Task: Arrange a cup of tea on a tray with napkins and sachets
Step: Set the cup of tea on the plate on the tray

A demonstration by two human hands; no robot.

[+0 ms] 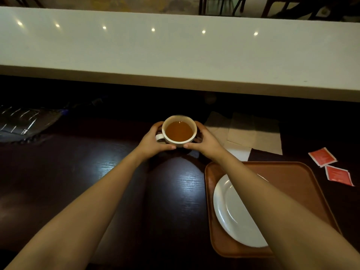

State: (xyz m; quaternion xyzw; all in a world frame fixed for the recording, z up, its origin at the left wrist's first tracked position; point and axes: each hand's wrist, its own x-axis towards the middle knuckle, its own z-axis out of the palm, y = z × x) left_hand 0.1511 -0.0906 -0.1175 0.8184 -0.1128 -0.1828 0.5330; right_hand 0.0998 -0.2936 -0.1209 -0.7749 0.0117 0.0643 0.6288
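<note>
Cupped snugly in left hand [153, 140] and right hand [204, 141] to steady the tea, cup [179, 131] just beyond tray [292, 172], whose plate [229, 211] waits; napkins [253, 133] and sachets [323, 156] off-tray.

Reaching fwd w/ both bare forearms, left hand [153, 140] & right hand [205, 140] curling inward, fingers wrapping, thumbs nearly meeting at front.

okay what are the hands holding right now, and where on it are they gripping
Both hands hold the cup of tea by its sides: left hand wraps the handle side, right hand the opposite wall, thumbs meeting at the near side.
</note>
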